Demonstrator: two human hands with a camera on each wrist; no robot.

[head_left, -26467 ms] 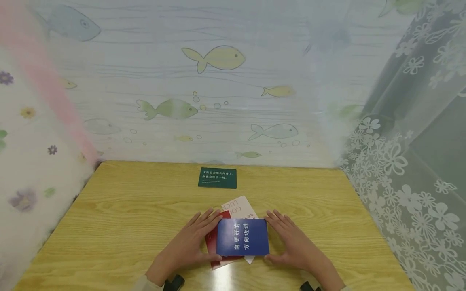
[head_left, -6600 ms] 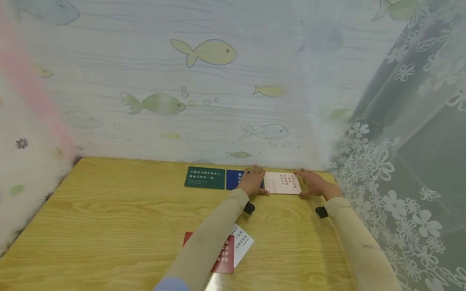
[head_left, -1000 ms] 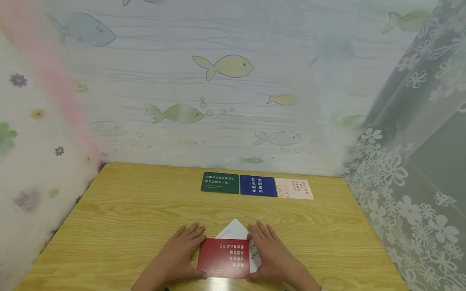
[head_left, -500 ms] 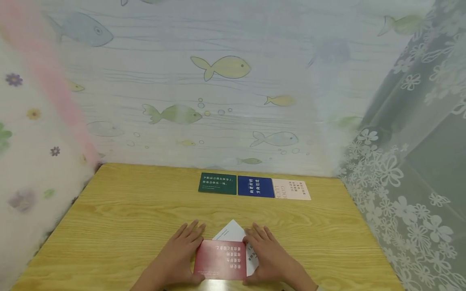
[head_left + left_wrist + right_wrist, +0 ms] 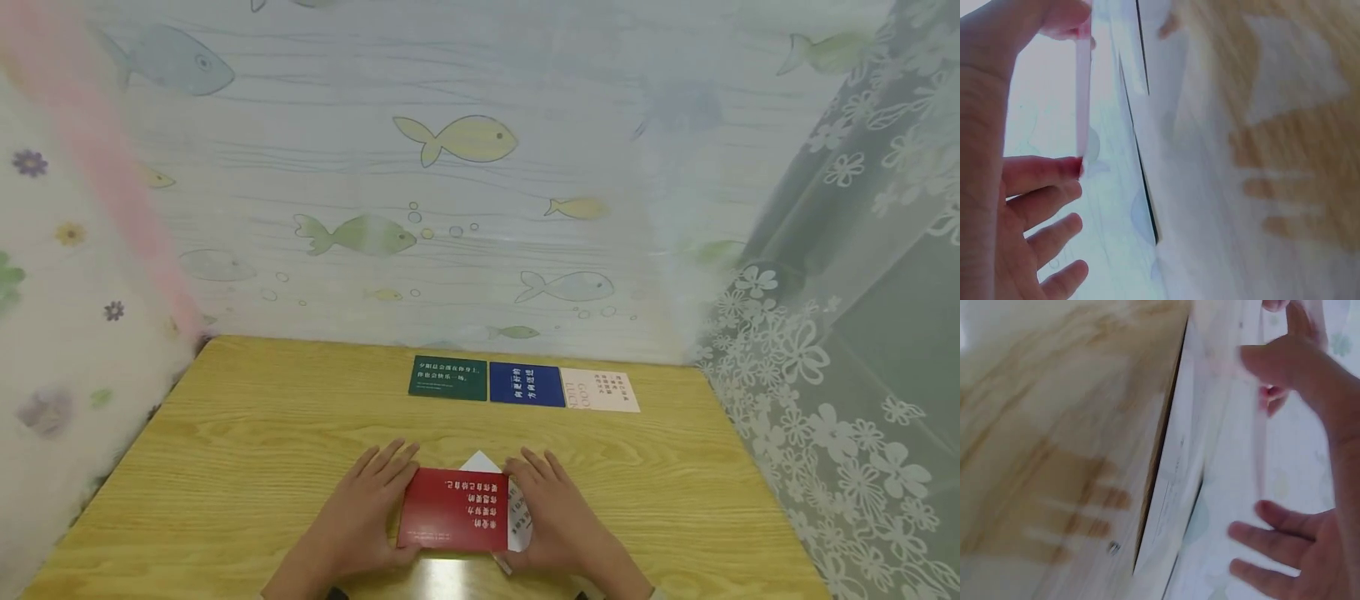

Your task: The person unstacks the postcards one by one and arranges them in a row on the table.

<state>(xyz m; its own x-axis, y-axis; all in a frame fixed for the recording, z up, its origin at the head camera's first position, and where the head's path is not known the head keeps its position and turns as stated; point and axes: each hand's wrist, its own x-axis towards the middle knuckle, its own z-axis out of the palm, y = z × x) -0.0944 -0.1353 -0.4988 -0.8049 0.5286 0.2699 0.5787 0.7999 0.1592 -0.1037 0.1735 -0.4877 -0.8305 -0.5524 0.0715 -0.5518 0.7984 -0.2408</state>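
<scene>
A red card (image 5: 453, 510) printed with white characters is held level above the table between both hands. My left hand (image 5: 366, 518) grips its left edge, thumb at the near corner and index finger at the far one. At the right edge my right hand (image 5: 558, 521) grips it the same way. Under the red card a white card (image 5: 519, 518) lies turned at an angle, mostly covered. In the left wrist view the red card (image 5: 1083, 94) appears edge-on, well above the tabletop. The white card (image 5: 1169, 456) rests flat in the right wrist view.
Along the back of the wood-grain table (image 5: 247, 433) lie a green card (image 5: 448, 378), a blue card (image 5: 527, 384) and a pale pink card (image 5: 602, 390), side by side in a row. A fish-patterned curtain (image 5: 450, 275) rises behind them. Lace fabric (image 5: 817, 417) hangs at the right.
Both hands have raised the red card off the white card and shifted it slightly away from the person. The row of cards at the back has not moved.
</scene>
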